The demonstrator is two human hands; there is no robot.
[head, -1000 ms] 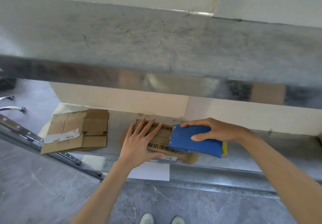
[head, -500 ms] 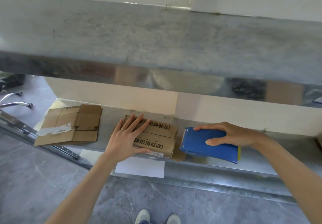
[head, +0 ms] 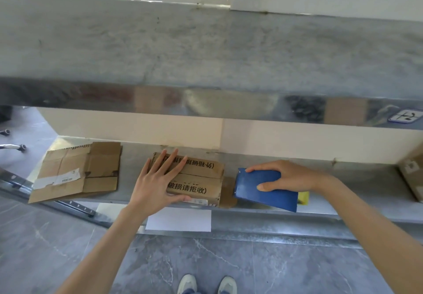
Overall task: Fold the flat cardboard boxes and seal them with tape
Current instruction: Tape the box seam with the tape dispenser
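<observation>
Head view, looking down at a lower grey metal shelf (head: 263, 163) beneath a steel surface (head: 206, 48). At the centre sits a small folded brown cardboard box with printed black characters (head: 196, 179). The left hand (head: 155, 186) lies on its 9 o'clock end, its grip spread flat with the fingers fanned over the top and the thumb along the near edge. Just beside the box at 3 o'clock, the right hand (head: 286, 177) has its grip closed around a blue plastic tape dispenser (head: 265, 190), thumb on the near face. A flattened brown cardboard box with a white label (head: 77, 172) lies well apart at 9 o'clock on the same shelf.

The step in hand appears to be sealing: one taping pass looks finished. The next move likely calls for pressing the tape down, or turning the box for another seam.

Compared with a second ago, the dispenser has slid from on top of the box to clear of its 3 o'clock end; the left hand stays planted.
</observation>
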